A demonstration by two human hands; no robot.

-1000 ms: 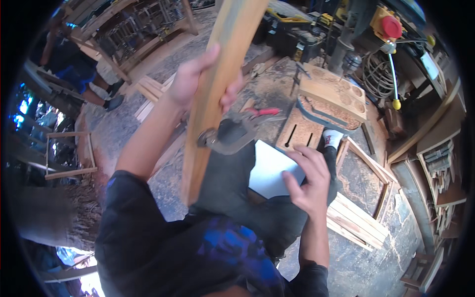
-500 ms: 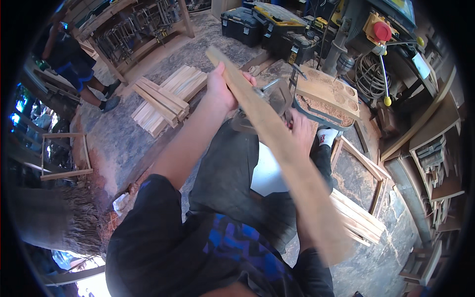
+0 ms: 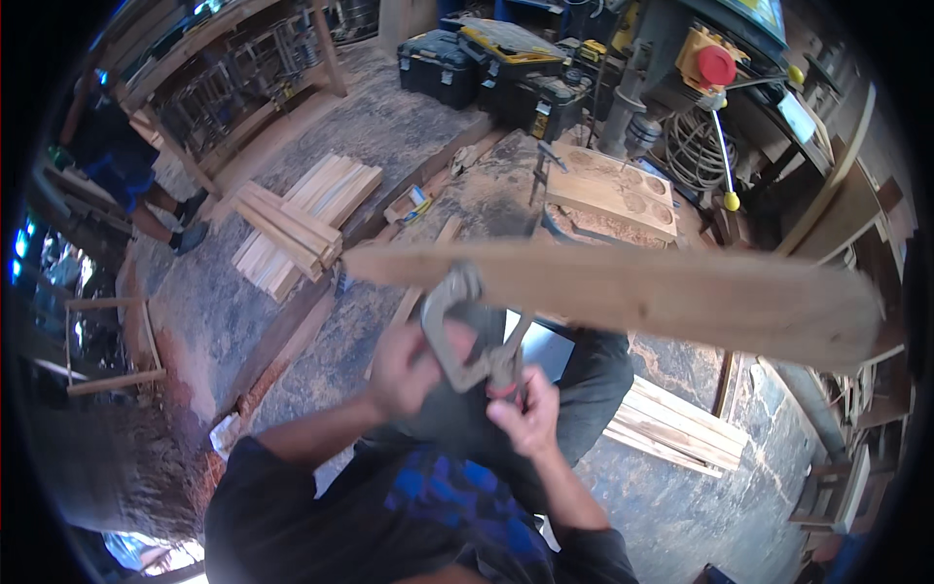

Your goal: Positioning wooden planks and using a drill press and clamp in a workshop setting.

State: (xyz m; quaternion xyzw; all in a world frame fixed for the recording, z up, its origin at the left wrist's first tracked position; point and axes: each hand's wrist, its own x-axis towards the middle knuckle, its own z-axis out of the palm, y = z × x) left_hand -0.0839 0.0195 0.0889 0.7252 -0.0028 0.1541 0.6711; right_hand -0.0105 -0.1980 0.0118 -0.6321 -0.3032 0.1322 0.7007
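R hand [image 3: 528, 419] grips the C-clamp [image 3: 435, 333] at its red handle [image 3: 502, 392], prob bc the clamp bears the board [image 3: 632, 294], w/ L hand [image 3: 401, 375] blurred beside it, grip can't tell.

A long, light-brown wooden board [image 3: 642, 297], blurred, stretches crosswise in the air, its narrower-looking end to the left and its right end slightly lower in view. A grey metal clamp [image 3: 471, 375] with a curved, C-shaped frame overlaps the board's lower edge near that left end, its red-marked handle pointing down into the right hand [image 3: 528, 417]. Its bite is unclear.
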